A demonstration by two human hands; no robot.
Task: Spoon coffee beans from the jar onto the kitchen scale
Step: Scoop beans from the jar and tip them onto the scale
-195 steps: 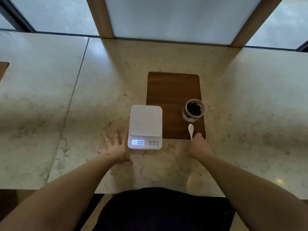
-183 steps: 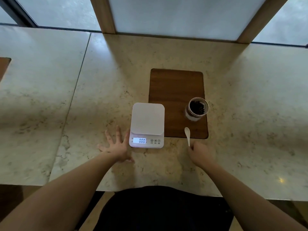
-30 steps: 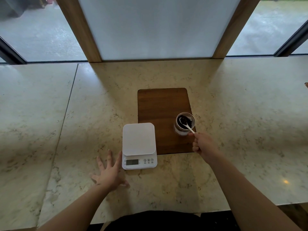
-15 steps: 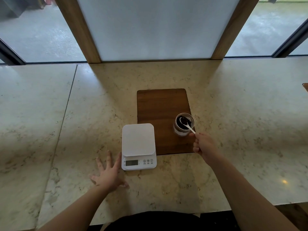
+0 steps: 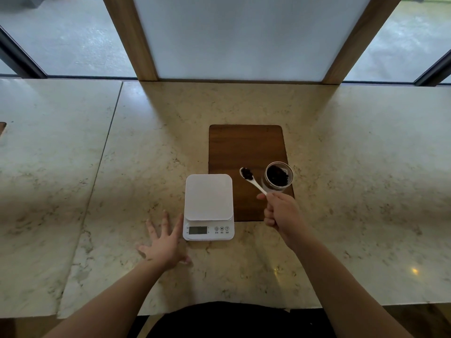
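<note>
A white kitchen scale (image 5: 208,206) sits on the marble counter, its platform bare and its display blank. To its right a glass jar (image 5: 278,178) of dark coffee beans stands on a brown wooden board (image 5: 244,147). My right hand (image 5: 280,213) grips the handle of a white spoon (image 5: 251,179). The spoon's bowl, loaded with beans, hovers over the board between the jar and the scale. My left hand (image 5: 164,242) lies flat on the counter, fingers spread, beside the scale's front left corner.
The marble counter (image 5: 122,167) has a seam running down its left part. Wooden window posts (image 5: 131,37) rise behind the counter's far edge. A brown corner of another board (image 5: 2,128) shows at the far left.
The spoon has come out of the jar loaded with beans and moved left toward the scale. My left hand has stayed flat beside the scale.
</note>
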